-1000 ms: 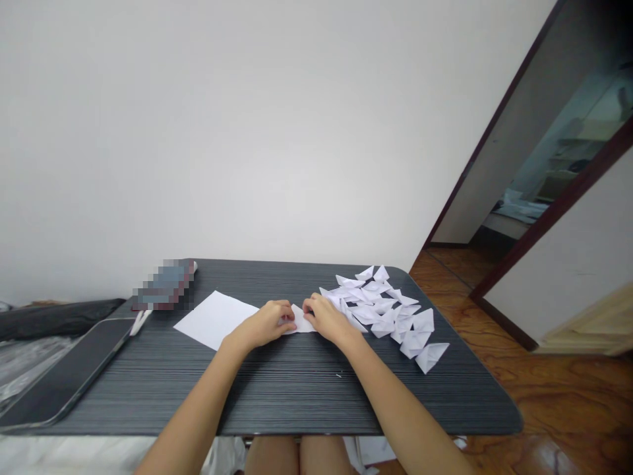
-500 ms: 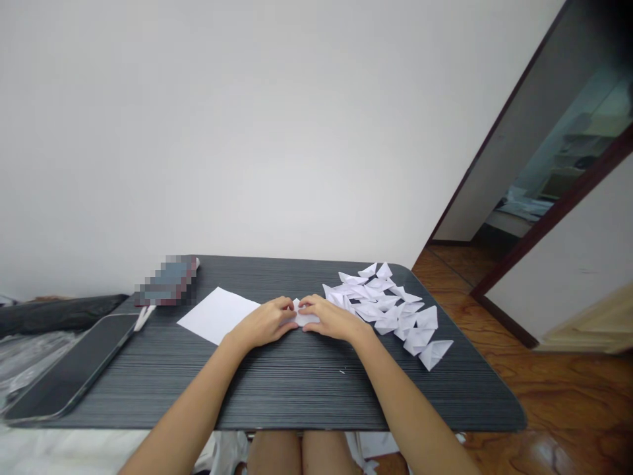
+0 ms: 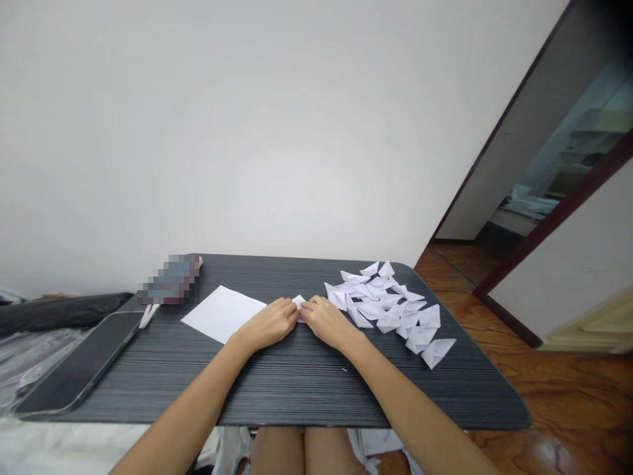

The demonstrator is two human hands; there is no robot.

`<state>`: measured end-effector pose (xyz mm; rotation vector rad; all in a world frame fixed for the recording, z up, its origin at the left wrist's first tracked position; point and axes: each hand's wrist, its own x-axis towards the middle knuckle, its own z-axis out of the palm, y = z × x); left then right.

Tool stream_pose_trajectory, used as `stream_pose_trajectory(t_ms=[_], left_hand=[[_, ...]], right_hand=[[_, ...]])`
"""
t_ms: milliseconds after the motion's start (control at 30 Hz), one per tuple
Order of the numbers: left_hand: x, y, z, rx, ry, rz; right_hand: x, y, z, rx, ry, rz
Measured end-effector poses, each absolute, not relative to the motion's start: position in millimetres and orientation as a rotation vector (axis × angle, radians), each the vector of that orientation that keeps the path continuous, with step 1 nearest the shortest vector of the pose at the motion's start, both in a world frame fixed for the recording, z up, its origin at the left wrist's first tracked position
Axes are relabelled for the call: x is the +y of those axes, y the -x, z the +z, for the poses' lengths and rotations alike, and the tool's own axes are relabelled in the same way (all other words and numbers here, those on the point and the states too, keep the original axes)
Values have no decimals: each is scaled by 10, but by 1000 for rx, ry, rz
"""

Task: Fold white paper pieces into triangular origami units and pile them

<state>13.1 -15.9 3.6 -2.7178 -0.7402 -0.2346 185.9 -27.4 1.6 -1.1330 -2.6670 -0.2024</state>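
The left forearm (image 3: pixel 190 410) and right forearm (image 3: pixel 411 409) are bare, slim and smooth, broadest near the lower edge of view and tapering to narrow wrists (image 3: pixel 239 344). The left hand (image 3: pixel 270 325) and right hand (image 3: pixel 328 322) are bare too, with slender fingers (image 3: pixel 285 310). Two bare, rounded legs (image 3: pixel 277 452) show partly below.

I see a sheet (image 3: pixel 221 313) on the table (image 3: pixel 297 396), lower left of centre, folded papers (image 3: pixel 390 320) lower right, hands (image 3: pixel 270 324) between.

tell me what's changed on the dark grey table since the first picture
The left hand and right hand have drawn closer together over the small folded white paper, so less of it shows; neither has let go. The flat white paper sheet and group of white folded-paper shapes stay put.
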Motion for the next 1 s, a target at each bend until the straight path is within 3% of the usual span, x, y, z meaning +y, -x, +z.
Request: stream_pose_trajectory(t_ms=[333, 667, 1000], left_hand=[[-176, -145, 17, -765, 2821, -304], [-161, -39, -33, -1365, 2953, -869], [-115, -80, -138, -1645, 2641, -592]], right_hand=[[-288, -1943, -95, -2593, 1065, -180], [-208, -2019, -140, -2211, 1074, 362], [-49, -2061, -167, -2167, 1294, 464]])
